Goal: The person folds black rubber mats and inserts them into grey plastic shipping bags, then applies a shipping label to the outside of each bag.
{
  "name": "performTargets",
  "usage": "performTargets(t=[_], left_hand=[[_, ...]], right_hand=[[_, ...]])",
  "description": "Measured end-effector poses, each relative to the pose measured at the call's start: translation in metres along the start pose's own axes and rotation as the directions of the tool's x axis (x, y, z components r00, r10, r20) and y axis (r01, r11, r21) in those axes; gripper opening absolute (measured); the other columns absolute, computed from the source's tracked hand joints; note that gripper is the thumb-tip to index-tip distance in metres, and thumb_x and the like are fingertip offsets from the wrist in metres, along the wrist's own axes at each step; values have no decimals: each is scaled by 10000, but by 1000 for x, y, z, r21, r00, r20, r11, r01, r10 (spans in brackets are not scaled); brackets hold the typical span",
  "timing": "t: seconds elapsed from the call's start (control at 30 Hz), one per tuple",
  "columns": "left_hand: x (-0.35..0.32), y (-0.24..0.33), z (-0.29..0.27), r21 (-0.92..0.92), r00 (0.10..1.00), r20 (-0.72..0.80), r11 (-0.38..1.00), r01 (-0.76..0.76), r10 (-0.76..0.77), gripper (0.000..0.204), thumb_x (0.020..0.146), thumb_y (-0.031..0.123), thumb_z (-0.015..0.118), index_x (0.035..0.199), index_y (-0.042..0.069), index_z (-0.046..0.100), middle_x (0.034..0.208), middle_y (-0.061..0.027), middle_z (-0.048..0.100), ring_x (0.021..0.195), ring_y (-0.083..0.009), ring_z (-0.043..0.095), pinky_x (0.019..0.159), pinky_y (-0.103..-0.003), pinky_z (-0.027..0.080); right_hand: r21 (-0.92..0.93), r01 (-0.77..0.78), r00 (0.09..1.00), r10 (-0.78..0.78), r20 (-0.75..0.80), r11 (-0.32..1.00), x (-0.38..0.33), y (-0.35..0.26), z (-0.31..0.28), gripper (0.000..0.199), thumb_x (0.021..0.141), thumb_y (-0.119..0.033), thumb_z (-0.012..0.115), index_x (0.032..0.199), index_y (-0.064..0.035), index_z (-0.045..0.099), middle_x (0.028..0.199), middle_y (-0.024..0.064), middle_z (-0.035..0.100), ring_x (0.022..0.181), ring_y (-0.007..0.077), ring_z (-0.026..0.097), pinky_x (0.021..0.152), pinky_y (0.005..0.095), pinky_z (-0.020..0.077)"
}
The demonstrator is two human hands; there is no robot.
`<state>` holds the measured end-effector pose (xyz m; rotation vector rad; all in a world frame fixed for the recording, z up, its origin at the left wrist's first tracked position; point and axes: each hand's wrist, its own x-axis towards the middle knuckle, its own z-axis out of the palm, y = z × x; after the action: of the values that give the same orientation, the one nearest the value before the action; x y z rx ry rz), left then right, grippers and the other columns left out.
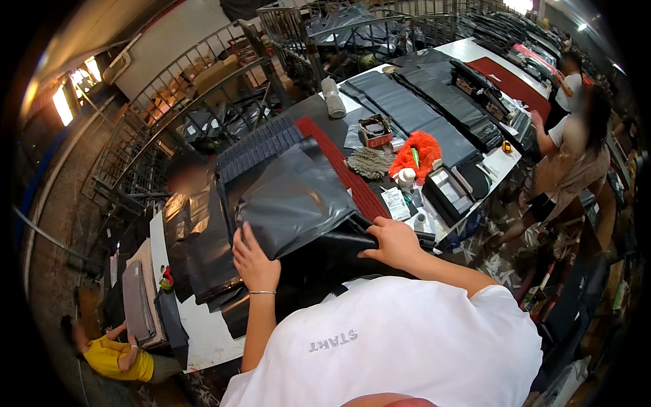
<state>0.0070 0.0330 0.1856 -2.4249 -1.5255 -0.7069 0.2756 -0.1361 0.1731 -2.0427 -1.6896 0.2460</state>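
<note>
A stack of mats lies before me, with a blue-grey ribbed mat (261, 152) and a red ribbed mat (337, 163) showing at its far side. A glossy black plastic bag (291, 197) covers the near part. My left hand (256, 263) rests on the left part of the bag's near edge, fingers stretched out and thumb apart. At the right end of that edge, my right hand (395, 243) has its fingers curled over the black plastic and grips it. Folds of black plastic hang between both hands and my body.
Right of the stack are a grey knitted glove (370, 163), orange-red netting (416, 157), a white bottle (405, 178), a label printer (448, 195) and a small box (375, 131). Flat black bags (413, 112) lie beyond. Metal railings (203, 88) stand behind. Other people work left and right.
</note>
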Motion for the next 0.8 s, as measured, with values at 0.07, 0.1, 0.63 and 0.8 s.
performTargets(t=[0.07, 0.1, 0.63, 0.8], left_hand=[[-1, -25, 20, 95, 860, 422, 957, 273, -287, 633, 743, 45, 640, 1357, 41, 490, 1420, -210, 464, 1178, -448, 584, 937, -524, 495], [-6, -37, 40, 154, 776, 542, 946, 287, -323, 325, 811, 114, 592, 1113, 0, 624, 1252, -281, 607, 1007, -465, 662, 849, -546, 530], [-100, -212, 233, -487, 550, 652, 268, 831, -522, 489, 995, 365, 486, 1084, -68, 695, 1023, -196, 725, 955, -292, 658, 838, -413, 491], [-106, -207, 255, -569, 751, 562, 497, 655, -347, 434, 1055, 275, 417, 1356, -4, 558, 1168, -166, 705, 1021, -270, 661, 924, -362, 503]], right_hand=[[9, -27, 999, 27, -37, 1000, 8, 2, 5, 515, 704, -497, 833, 913, -39, 722, 931, 118, 625, 905, 326, 666, 782, 448, 540], [37, -43, 996, 46, -74, 998, 15, 4, 9, 528, 703, -505, 833, 911, -33, 722, 922, 120, 628, 901, 328, 667, 774, 450, 541], [888, -372, 921, 230, 315, 270, 106, 42, 235, 210, 968, -158, 568, 1046, 5, 674, 896, 99, 659, 755, 182, 584, 684, 322, 469], [887, -458, 861, 218, 460, -61, 104, 56, 205, 565, 904, 17, 589, 1431, -111, 430, 1039, 57, 613, 783, 157, 581, 701, 290, 496]])
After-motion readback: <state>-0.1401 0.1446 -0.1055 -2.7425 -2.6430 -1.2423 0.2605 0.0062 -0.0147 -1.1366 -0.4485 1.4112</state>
